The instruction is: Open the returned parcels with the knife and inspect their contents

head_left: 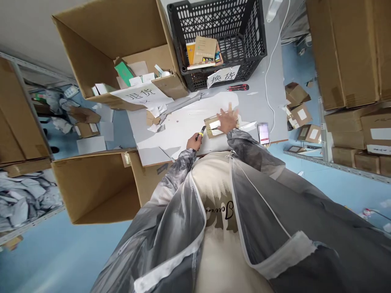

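My left hand (pixel 194 142) is closed around a yellow and black utility knife (pixel 200 133), its tip pointing up and right near a parcel. The parcel is a small, flat brown cardboard box (pixel 211 132) with a white label, lying on the table. My right hand (pixel 228 120) rests on the box's right part with its fingers spread, covering some of it. A red and black utility knife (pixel 237 87) lies on the table beyond that hand. Right of my right sleeve is a phone (pixel 263 133) with its screen lit.
A large open carton (pixel 106 30) holding small boxes stands back left, beside a black plastic crate (pixel 256 44) with several booklets. Paper scraps (pixel 157 112) lie on the left of the table (pixel 143 138). A white cable (pixel 266 81) runs down the right. Another open carton (pixel 97 187) stands lower left.
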